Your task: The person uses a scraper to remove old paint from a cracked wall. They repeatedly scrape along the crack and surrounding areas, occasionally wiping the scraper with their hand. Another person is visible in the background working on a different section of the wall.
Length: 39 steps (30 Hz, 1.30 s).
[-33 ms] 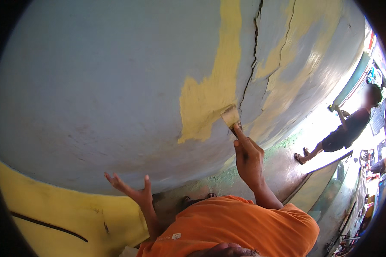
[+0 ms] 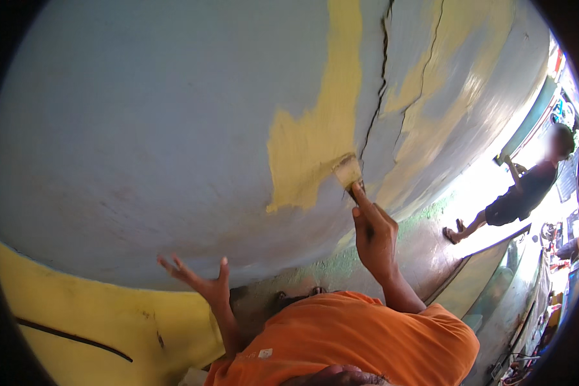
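Note:
My right hand (image 2: 374, 235) is closed around a putty knife (image 2: 349, 172), index finger stretched along the tool. Its broad blade lies against the grey wall (image 2: 161, 128), at the lower right of a yellow patch (image 2: 309, 145). Just right of that patch, a long dark crack (image 2: 381, 83) runs up the wall, its lower end close to the blade. Most of the putty knife's handle is hidden by my fingers. My left hand (image 2: 207, 283) is raised near the wall's lower edge, fingers spread, holding nothing.
At the right, a person in dark clothes (image 2: 527, 190) stands on the bright floor. A thinner crack (image 2: 424, 67) and more yellow smears mark the wall's right part. A yellow surface (image 2: 96, 309) with a black curved strip (image 2: 77, 339) lies at lower left.

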Each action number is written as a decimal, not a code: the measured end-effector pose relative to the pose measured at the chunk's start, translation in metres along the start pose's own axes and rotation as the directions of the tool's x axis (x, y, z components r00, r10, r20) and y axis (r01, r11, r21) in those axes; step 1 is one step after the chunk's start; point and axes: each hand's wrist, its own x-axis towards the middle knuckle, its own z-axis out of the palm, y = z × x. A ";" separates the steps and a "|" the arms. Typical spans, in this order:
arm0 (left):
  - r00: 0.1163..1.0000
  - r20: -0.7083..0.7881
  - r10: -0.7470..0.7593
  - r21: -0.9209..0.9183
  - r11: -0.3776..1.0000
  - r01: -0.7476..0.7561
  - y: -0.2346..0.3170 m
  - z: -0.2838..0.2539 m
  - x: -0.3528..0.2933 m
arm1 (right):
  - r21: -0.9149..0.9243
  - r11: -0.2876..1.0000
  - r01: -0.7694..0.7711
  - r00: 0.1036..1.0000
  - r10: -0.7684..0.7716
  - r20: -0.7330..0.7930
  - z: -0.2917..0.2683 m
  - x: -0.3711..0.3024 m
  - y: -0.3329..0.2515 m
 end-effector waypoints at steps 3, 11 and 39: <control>0.987 0.151 -0.055 -0.013 0.998 0.058 0.003 0.016 0.003 | -0.003 0.999 0.044 0.999 -0.044 -0.026 0.000 0.001 0.007; 0.976 0.179 -0.126 0.198 0.976 0.089 -0.044 0.040 -0.016 | -0.074 0.997 -0.004 0.997 0.010 0.075 0.007 -0.008 0.001; 0.932 0.269 -0.242 0.286 0.944 0.163 -0.061 0.038 -0.012 | -0.114 0.993 0.004 0.997 0.004 0.071 0.025 0.004 -0.025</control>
